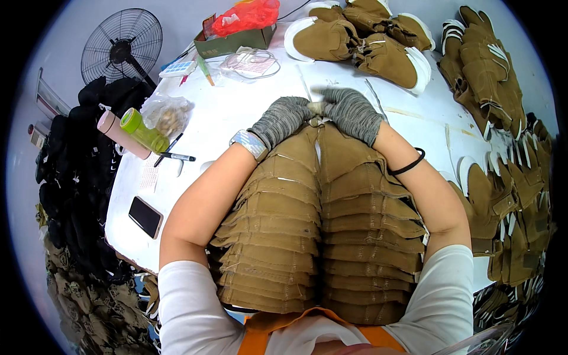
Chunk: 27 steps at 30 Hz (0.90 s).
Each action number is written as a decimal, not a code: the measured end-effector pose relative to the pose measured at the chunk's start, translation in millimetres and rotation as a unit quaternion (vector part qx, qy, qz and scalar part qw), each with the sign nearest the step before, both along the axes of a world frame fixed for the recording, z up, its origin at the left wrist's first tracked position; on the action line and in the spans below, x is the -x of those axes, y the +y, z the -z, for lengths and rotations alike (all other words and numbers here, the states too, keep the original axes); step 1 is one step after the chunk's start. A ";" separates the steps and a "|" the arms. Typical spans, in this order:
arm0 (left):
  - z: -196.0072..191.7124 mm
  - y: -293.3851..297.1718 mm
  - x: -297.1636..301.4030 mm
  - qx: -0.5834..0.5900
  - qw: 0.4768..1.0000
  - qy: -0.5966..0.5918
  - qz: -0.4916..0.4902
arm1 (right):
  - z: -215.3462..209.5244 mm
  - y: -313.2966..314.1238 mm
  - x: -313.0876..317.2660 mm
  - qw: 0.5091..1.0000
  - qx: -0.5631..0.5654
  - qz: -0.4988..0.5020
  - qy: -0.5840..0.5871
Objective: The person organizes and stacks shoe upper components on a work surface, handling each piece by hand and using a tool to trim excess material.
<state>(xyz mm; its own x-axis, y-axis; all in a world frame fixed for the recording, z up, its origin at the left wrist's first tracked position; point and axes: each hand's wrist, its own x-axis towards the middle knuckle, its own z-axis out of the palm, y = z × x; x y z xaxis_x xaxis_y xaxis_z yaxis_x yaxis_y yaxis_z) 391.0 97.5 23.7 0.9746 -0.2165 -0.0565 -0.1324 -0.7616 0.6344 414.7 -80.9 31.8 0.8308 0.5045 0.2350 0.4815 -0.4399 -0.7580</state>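
Two columns of overlapping brown suede-like shoe uppers point(266, 222) run from my body to the far side of the white table. At their far end my left hand point(283, 120), in a grey knitted glove, has its fingers drawn together in a pinch. Against its fingertips is my right hand point(356, 113), gloved alike, with fingers bent inward and their tips slightly blurred. A small whitish bit, perhaps string, shows just below the fingertips. What the fingers pinch is too small and covered to make out.
Brown shoe pieces with white edges point(331, 41) lie at the back, with more bundles point(485, 71) along the right. On the left of the table point(195, 142) are a phone point(145, 216), a marker point(177, 157), a green bottle point(144, 131) and a pink one point(121, 135). Behind stands a fan point(121, 52).
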 end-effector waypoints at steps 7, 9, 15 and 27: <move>-8.9 0.8 7.2 -0.072 0.991 -0.068 0.085 | -15.8 -7.7 12.1 0.995 0.096 -0.013 0.019; 2.0 3.4 3.9 -0.012 0.995 -0.076 0.059 | -3.8 -11.0 6.6 0.998 0.051 -0.012 0.027; 5.7 0.2 3.0 -0.108 0.973 -0.192 0.070 | 14.8 -13.8 -12.6 0.993 -0.019 -0.046 0.103; -2.1 -3.5 14.2 0.174 0.984 0.016 0.035 | 8.8 -15.0 -12.3 0.998 0.023 0.043 0.033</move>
<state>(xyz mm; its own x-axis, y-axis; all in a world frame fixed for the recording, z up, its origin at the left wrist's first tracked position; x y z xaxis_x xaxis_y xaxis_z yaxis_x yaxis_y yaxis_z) 376.8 94.0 25.9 0.9557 -0.2944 0.0032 -0.1528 -0.4865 0.8602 427.0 -96.0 23.1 0.8842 0.4399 0.1571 0.3906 -0.5118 -0.7652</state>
